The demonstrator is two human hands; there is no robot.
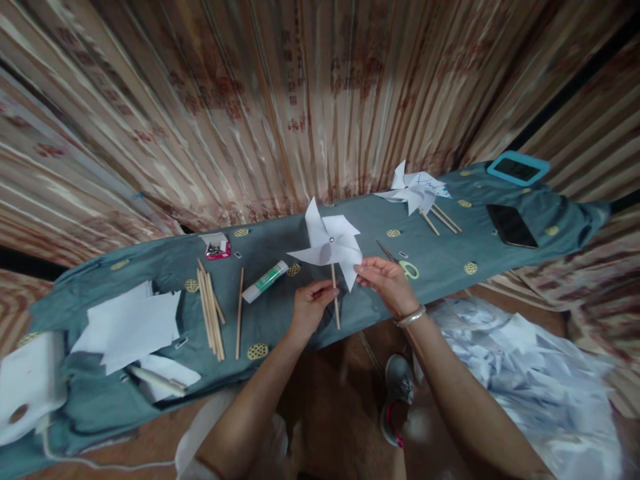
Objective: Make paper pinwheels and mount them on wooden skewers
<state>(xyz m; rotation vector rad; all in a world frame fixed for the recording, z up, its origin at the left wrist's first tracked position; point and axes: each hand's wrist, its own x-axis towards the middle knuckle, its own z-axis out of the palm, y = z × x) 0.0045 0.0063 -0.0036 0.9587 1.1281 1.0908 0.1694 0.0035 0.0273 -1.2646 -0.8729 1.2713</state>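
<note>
A white paper pinwheel [327, 241] with a silver pin at its centre is held up over the cloth-covered table. My left hand [314, 305] pinches its wooden stick [335, 308] below the blades. With thumb and fingertips, my right hand [387, 280] grips the lower right blade of the same pinwheel. Just beyond that hand lie scissors [409, 269] with yellow-green handles. To the left of my left hand are a glue stick [266, 281] with a green label and a single wooden stick [240, 313].
Finished-looking pinwheels [413, 190] lie at the back right, near a black phone [511, 225] and a blue-framed device [518, 168]. Leftward are several wooden sticks [210, 313], a small red box of pins [218, 249], paper sheets [135, 323] and a pen [157, 381]. A bag of paper scraps [520, 380] stands below right.
</note>
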